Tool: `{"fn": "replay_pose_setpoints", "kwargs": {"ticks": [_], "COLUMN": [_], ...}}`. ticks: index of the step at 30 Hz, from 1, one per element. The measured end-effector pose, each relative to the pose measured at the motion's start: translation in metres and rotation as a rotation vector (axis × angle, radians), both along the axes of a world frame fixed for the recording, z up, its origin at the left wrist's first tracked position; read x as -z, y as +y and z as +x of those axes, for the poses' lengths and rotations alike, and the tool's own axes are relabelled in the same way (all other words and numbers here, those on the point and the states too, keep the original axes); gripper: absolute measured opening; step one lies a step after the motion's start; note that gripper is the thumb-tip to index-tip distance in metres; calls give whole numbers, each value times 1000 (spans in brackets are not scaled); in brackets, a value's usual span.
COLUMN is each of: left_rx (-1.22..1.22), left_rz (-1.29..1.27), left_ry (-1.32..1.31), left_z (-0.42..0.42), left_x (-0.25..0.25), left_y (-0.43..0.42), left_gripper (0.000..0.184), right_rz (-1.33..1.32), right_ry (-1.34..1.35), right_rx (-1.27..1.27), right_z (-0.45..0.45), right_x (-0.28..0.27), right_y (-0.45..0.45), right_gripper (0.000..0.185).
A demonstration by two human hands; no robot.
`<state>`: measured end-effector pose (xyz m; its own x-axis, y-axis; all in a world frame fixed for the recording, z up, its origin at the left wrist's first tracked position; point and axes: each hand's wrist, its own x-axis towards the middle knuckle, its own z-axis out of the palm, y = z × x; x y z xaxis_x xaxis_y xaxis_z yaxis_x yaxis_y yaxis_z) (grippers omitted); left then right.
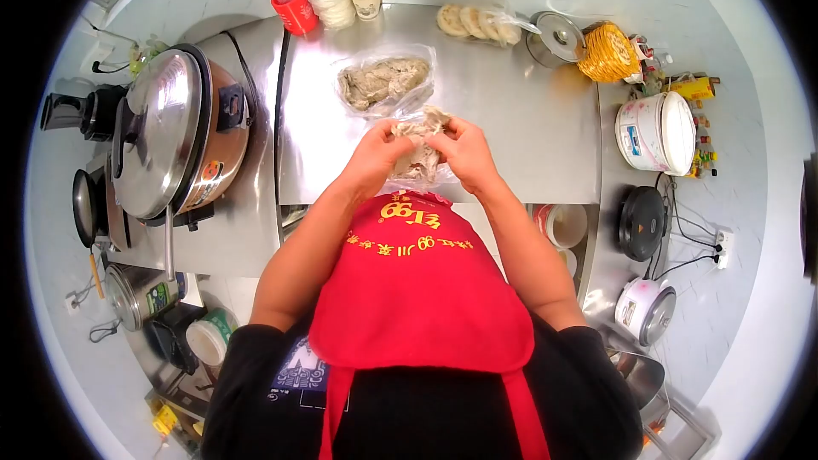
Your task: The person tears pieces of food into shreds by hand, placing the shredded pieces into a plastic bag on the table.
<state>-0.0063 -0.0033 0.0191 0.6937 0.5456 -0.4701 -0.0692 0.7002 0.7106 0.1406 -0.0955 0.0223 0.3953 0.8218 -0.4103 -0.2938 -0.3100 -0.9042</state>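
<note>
A: And here we are at the metal tabletop [528,145], both hands up near its front edge! What's the left hand [377,157] doing?

B: Fingers closed on a pale clump [417,150], gripping its left side! The right hand [467,153] has the other side, thumb and fingers pinching it near the top!

A: So the clump sits right between them, just in front of the red apron [426,281]. What is it made of?

B: Can't call that one; it's ragged and soft-looking, with clear plastic [445,174] around its lower part.

A: And beyond the hands?

B: A bigger grey-brown mass [383,83], lying in an open clear bag [433,58] on the tabletop!

A: Give us the back edge!

B: Red cup [295,10] at left, paper cup [366,0] to its right, then flat round breads [474,24] overlapping in a row, and a lidded metal pot [557,37] beside them! Over on the far left, a large cooker [220,149], lid on!
</note>
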Motion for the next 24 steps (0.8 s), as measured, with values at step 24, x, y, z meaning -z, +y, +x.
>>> {"fn": "replay_pose_setpoints", "kwargs": {"ticks": [24], "left_rx": [-95], "left_rz": [86], "left_ry": [142], "left_z": [-29], "left_x": [31], "left_y": [11], "left_gripper": [31], "right_rz": [-106], "right_ry": [100], "right_rx": [110], "right_z": [22], "right_x": [90], "right_y": [94], "right_gripper": [40]}}
